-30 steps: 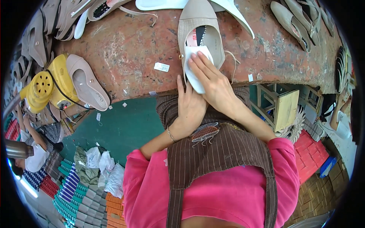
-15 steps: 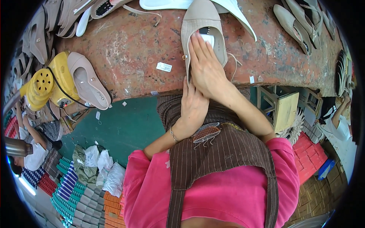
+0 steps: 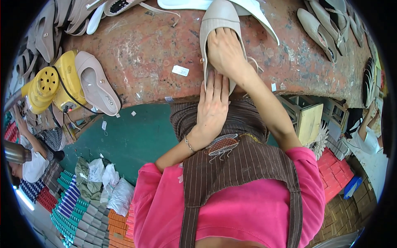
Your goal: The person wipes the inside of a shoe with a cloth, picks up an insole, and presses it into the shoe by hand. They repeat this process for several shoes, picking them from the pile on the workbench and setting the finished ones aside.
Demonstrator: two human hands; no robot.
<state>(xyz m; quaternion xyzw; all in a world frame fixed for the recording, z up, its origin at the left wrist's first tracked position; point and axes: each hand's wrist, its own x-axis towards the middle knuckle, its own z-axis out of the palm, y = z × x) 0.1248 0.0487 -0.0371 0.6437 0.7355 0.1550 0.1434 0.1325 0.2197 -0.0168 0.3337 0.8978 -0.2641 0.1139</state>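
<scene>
A beige flat shoe [image 3: 221,13] lies toe-away at the front edge of the worn red-brown bench. My right hand [image 3: 227,51] reaches down into its opening, and the fingertips disappear toward the toe. Flat inside the heel end rests my left hand [image 3: 213,103], its fingers stretched out and side by side. A thin beige strip [image 3: 255,64] shows at the shoe's right side. Under my hands, the insole is mostly hidden.
A yellow heat-gun-like device [image 3: 62,82] with a black cord stands at left beside a pink-beige shoe [image 3: 97,84]. More shoes [image 3: 316,31] crowd both far sides. White sole-like pieces [image 3: 182,4] lie beyond the toe. A small white label [image 3: 180,70] sits nearby. Other people work at both sides.
My right hand has slid deeper toward the toe, its fingertips now hidden. My left hand has moved forward, its fingers now lying inside the heel. The white piece in the shoe is out of sight.
</scene>
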